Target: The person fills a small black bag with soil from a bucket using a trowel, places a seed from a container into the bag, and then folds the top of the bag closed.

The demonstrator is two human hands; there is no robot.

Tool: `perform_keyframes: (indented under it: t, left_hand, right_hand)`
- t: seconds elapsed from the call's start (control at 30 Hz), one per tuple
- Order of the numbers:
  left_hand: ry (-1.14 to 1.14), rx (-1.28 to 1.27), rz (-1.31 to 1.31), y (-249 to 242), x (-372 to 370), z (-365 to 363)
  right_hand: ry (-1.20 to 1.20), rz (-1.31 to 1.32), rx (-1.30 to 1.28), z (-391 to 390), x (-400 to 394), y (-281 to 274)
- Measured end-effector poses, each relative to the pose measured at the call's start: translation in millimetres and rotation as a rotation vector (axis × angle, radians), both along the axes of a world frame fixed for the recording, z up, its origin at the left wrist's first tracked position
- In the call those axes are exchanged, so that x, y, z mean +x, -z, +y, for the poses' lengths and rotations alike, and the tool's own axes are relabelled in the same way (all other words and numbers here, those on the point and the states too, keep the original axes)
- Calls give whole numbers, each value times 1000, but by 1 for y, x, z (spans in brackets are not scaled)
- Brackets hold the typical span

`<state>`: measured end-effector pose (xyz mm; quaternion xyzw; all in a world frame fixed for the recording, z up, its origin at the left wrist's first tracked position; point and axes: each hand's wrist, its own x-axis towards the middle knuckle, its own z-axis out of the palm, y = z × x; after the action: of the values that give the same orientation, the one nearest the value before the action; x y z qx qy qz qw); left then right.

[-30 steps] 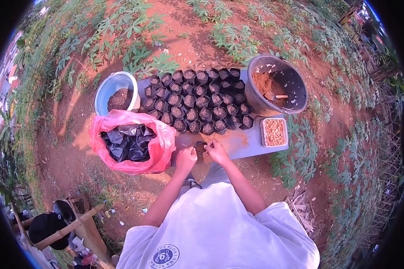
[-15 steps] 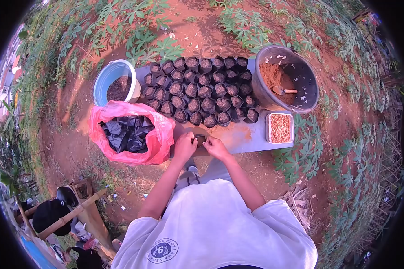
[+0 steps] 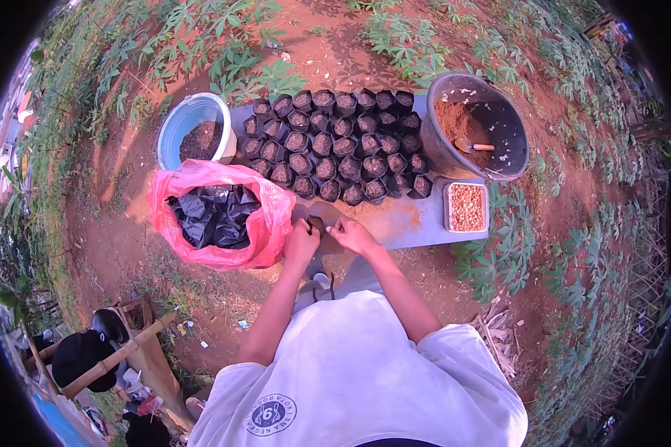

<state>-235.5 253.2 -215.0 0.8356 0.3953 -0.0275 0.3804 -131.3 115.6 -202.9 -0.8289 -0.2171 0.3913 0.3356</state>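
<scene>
Near the front edge of the table, my left hand [image 3: 303, 240] is closed on a small black plastic planting bag [image 3: 317, 223], which stands tilted with its mouth up. My right hand [image 3: 353, 235] is beside it, fingers pinched at the bag's right edge. Just beyond my hands, several rows of black planting bags filled with dark soil [image 3: 323, 144] stand close together. Left of my left hand, a pink plastic bag [image 3: 274, 216] holds a heap of folded black planting bags [image 3: 215, 216].
At the back left stands a light blue bucket [image 3: 173, 130] of dark soil. A large dark tub [image 3: 511, 127] with reddish soil and a trowel [image 3: 473, 146] is at the back right. A clear box of seeds or kernels [image 3: 467, 208] sits on the table's [image 3: 425, 232] right end.
The planting bag has shifted slightly left and tilted, with both hands moving up and left along with it. My right hand now pinches at its edge.
</scene>
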Motion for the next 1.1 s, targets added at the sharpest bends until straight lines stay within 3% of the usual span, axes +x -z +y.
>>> perform_keyframes:
  t: [0.27,0.37,0.47,0.87,1.1]
  left_hand:
    - [-90,-61,-91,12,-17,-4]
    - [-124,-85,-151,6,-15,-4]
    - [-99,-96,-142,16,-10,-9]
    - [-64,-110,-67,4,-1,-20]
    - [-46,-142,-5,-4,-1,-18]
  right_hand:
    - [-193,-344,23,18,-4,15]
    - [-106,-285,113,12,-6,-13]
    - [-79,-390,89,0,-7,12]
    - [129,-242,128,-14,-16,-2]
    - [94,-239,150,-18,-19,8]
